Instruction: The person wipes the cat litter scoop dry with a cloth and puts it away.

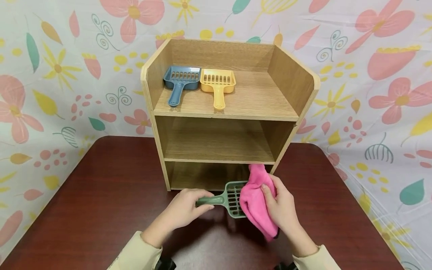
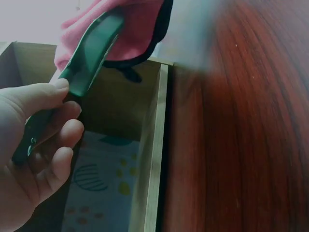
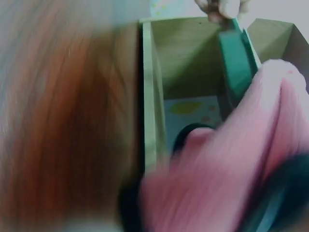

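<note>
My left hand [image 1: 185, 207] grips the handle of a green slotted litter scoop [image 1: 233, 198], held in front of the shelf's lowest level. In the left wrist view, thumb and fingers pinch the scoop's handle [image 2: 38, 128]. A bright pink cloth [image 1: 256, 198] with dark edging drapes over the scoop's right end. My right hand [image 1: 281, 202] holds this cloth against the scoop, thumb on top and the other fingers mostly hidden. The cloth [image 3: 217, 169] fills much of the right wrist view, where the scoop's green side [image 3: 236, 63] shows beyond it.
A three-level wooden shelf [image 1: 219, 159] stands at the back of the dark red-brown table [image 1: 101, 210]. On its top level lie a blue scoop [image 1: 178, 88] and a yellow scoop [image 1: 218, 95], each in a matching tray. A flower-patterned curtain [image 1: 67, 75] hangs behind.
</note>
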Tool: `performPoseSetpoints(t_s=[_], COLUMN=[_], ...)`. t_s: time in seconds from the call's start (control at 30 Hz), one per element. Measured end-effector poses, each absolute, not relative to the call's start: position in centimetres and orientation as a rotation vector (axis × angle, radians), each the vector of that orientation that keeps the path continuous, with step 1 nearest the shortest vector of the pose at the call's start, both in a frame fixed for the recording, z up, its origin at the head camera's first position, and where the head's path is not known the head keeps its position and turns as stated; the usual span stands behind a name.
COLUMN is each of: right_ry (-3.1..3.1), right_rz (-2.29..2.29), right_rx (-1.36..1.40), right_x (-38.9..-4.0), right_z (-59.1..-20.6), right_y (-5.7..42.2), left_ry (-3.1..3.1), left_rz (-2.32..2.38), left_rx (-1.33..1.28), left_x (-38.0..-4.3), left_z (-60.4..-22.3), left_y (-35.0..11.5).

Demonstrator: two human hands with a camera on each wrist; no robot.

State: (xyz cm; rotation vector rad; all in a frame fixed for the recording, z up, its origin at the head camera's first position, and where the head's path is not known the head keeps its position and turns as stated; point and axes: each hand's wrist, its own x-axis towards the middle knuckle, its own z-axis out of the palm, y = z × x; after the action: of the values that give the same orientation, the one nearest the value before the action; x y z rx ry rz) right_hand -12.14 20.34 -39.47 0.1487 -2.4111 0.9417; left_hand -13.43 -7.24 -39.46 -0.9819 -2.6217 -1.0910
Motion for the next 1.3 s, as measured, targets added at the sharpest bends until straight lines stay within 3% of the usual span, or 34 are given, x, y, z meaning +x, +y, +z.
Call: performPoseSetpoints(t_s=[0.23,0.43,0.63,0.9,1.3], right_ry=[-2.427,-2.480,-2.714,-2.744,-2.635], right_rz=[0.690,0.505,0.602,0.441,0.379], right_rx=[0.595,0.740,0.912,1.019,0.884], right_x=[-12.7,-12.7,-11.7,-10.0,-11.9], right_z=[-38.8,-37.9,-37.8,-37.6,-38.3], right_y=[20.9,20.0,19.6,19.7,19.0], left_ry=[-2.696,-2.618,-2.595,-2.561,-2.560], left_rz=[-1.079,-0.993,-1.032,-1.157,-0.899], left_rx=[-1.097,-1.185,-1.169,-1.189,-1.232], left_x=[-13.5,-13.4,-13.0,-12.8,-12.5], left_z=[-39.1,-38.7,-38.7,-38.8,-37.7], left_y=[-7.9,-7.9,-8.2,-8.5,-7.7])
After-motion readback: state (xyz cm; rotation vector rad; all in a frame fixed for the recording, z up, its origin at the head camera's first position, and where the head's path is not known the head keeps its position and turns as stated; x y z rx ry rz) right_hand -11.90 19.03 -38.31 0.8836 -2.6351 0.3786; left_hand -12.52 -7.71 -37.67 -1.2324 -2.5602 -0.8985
